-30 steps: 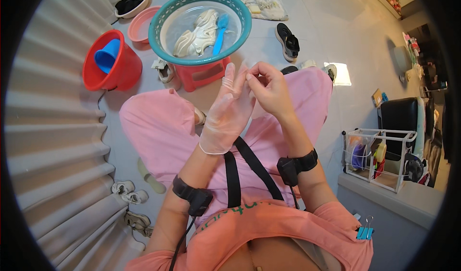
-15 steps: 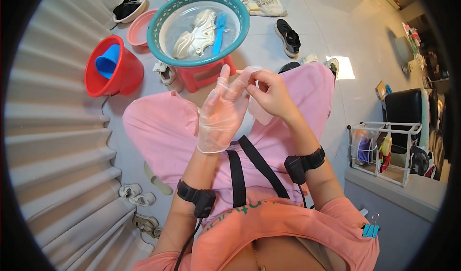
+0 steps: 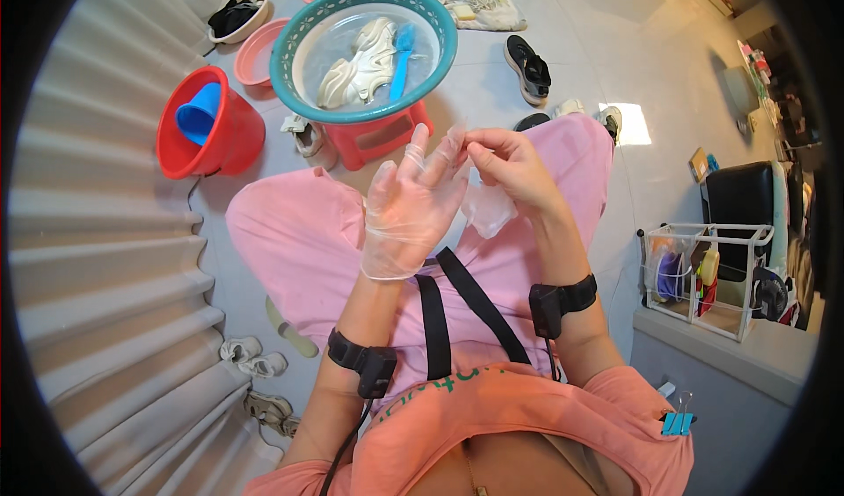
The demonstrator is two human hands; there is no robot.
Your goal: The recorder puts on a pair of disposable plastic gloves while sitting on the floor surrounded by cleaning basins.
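I am holding my gloved left hand (image 3: pixel 411 206) up, fingers spread, while my bare right hand (image 3: pixel 508 166) (just beside it) is pinching a second clear glove (image 3: pixel 489 207) dangling below.

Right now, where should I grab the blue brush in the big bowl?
Probably by the blue brush's long handle end, which points toward the person, coming from above. It lies flat across the white shoes in the teal basin, so the handle looks clear, while the sides are crowded.
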